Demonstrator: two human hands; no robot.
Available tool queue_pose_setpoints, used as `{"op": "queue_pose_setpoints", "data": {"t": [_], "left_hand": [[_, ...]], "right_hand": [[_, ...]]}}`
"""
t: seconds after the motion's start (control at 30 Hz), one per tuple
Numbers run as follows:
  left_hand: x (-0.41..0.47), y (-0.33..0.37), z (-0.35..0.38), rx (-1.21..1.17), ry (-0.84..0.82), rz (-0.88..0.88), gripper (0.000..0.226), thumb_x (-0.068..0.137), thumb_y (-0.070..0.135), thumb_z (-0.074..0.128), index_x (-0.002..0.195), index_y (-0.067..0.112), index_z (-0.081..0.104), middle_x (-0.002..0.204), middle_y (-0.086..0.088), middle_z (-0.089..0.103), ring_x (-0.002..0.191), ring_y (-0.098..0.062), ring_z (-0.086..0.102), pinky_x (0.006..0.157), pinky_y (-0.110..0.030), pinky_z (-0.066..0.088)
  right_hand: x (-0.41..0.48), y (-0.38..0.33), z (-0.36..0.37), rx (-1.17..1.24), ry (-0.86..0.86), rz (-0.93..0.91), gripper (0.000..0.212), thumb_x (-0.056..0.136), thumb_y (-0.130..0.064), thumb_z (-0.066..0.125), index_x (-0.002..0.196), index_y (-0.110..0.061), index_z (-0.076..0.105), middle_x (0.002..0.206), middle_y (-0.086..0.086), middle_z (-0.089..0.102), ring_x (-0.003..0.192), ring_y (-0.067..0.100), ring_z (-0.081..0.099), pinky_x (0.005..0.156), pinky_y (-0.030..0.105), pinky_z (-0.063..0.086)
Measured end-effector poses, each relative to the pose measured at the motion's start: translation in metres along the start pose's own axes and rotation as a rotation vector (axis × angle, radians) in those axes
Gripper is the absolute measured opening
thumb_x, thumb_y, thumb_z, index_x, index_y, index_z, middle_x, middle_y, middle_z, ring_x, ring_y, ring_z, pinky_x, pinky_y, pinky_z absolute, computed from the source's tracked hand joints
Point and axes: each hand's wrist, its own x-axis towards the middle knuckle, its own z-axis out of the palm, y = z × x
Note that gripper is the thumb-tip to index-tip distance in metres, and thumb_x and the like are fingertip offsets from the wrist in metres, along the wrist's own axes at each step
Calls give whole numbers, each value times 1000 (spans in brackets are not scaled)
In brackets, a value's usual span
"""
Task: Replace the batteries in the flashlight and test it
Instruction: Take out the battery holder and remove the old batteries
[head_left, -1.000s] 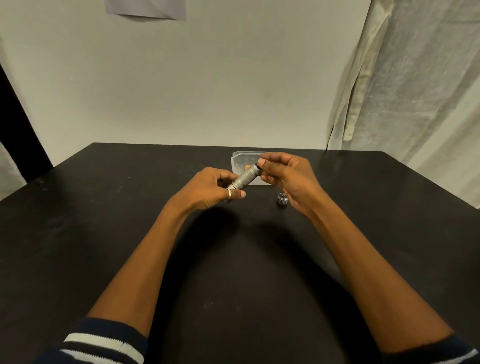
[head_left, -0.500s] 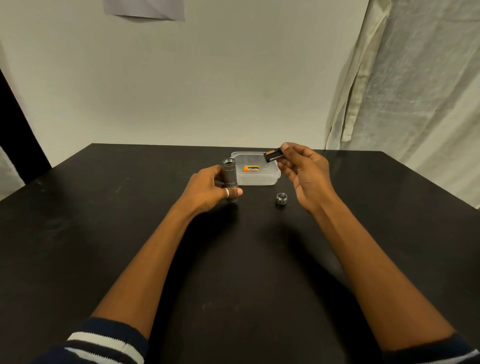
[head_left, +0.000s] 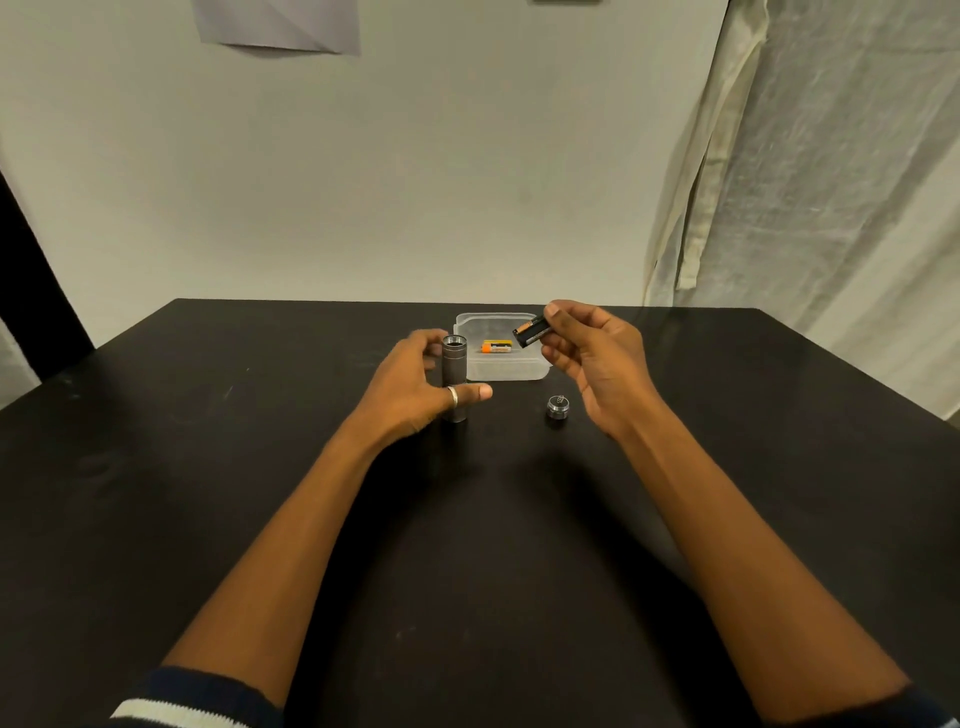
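Grey flashlight body (head_left: 454, 376) upright, open end up; cap (head_left: 557, 406) right of it; black/orange battery (head_left: 531, 332) raised, tilted, far right.

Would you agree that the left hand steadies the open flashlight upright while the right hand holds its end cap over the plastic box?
Not quite: in the head view the right hand holds a battery; the end cap lies on the table.

A: What's different from a second ago?

B: Then both hands met at the tilted flashlight (head_left: 454, 375), the right hand (head_left: 597, 364) pinching at its open end. Now the battery (head_left: 531, 331) is out, held in the right fingertips over the tub (head_left: 501, 371).

A: And the left hand (head_left: 415, 392)?

B: It has stood the flashlight upright on the table (head_left: 208, 467), open end up. Since half a second ago, little has moved.
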Motion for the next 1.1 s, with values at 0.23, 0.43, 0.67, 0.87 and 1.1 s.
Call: {"op": "queue_pose_setpoints", "data": {"t": [0.23, 0.43, 0.67, 0.87, 1.1], "left_hand": [[-10, 31, 6, -181, 495, 271, 30, 89, 51, 71, 106, 26, 66, 95, 11, 66, 83, -1, 59, 70, -10, 47], [-20, 50, 44, -31, 479, 506, 11, 97, 28, 65, 96, 19, 71, 86, 12, 69, 76, -9, 65, 64, -29, 54], [-27, 52, 74, -114, 275, 131, 26, 105, 31, 47, 105, 23, 72, 86, -1, 73, 78, -17, 69, 76, -42, 59], [-25, 57, 75, -1048, -2, -288, 25, 106, 16, 50, 115, 2, 69, 95, -10, 78, 81, -14, 75, 77, -24, 61], [-22, 39, 71, -1169, 86, -378, 17, 99, 8, 59, 108, 4, 73, 97, -11, 79, 88, -17, 77, 70, -24, 60]], "right_hand": [[0, -3, 1, -139, 11, -9, 28, 89, -29, 79, 110, -12, 73, 97, 0, 80, 85, 9, 75, 75, 26, 57], [0, -5, 0, -197, 21, -45, 25, 87, -34, 81, 102, -15, 72, 92, 1, 78, 77, 10, 72, 71, 26, 59], [1, -3, -1, -307, 43, -127, 34, 86, -33, 82, 101, -4, 72, 80, 7, 73, 65, 11, 66, 67, 24, 61], [0, 7, 1, -516, -40, -204, 31, 81, -37, 85, 90, -9, 74, 75, 1, 75, 62, 12, 67, 69, 32, 62], [2, 8, -3, -718, -313, -197, 40, 78, -17, 87, 109, -26, 64, 114, -7, 70, 91, 16, 76, 86, 39, 63]]}}
